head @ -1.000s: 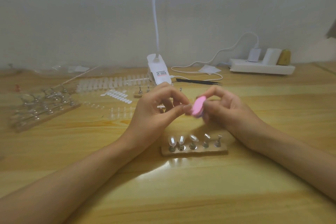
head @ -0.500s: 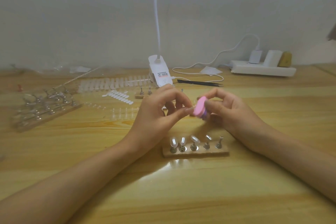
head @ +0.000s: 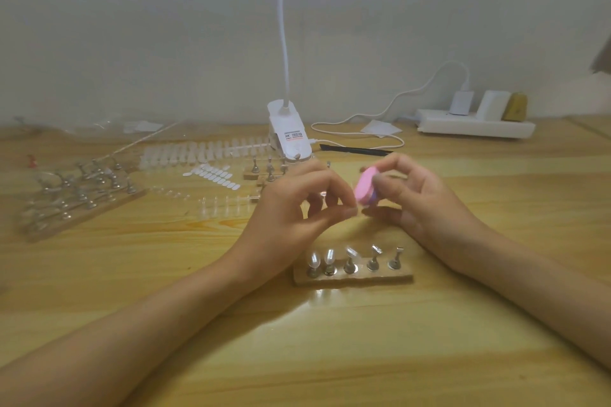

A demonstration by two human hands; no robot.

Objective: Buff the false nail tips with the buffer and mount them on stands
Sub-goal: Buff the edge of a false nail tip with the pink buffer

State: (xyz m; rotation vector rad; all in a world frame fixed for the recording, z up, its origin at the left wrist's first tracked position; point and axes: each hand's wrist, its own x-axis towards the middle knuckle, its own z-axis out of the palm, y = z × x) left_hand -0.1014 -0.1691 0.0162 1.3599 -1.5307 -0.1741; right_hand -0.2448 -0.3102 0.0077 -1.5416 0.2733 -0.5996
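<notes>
**Q:** Quick check, where's the buffer right now?

**A:** It's in your right hand (head: 416, 201). The pink buffer (head: 365, 187) is clamped between thumb and fingers, held up over the desk (head: 330, 357) just behind the stand (head: 353, 277), with its face tilted toward your left hand (head: 291, 208).

**Q:** And the left?

**A:** Thumb and forefinger are pressed together right at the buffer's lower edge. Honestly can't tell if there's a nail in that pinch, it's too small and blurry. Your hands are close together, nearly touching.

**Q:** How's the stand looking?

**A:** It's a wooden block with five metal posts (head: 395, 261), sitting on the desk just below your hands. The three left posts carry clear tips (head: 312, 260). The other two I can't make out. There are also strips (head: 205, 152) of nails lying further back, left of the lamp (head: 289, 139).
</notes>
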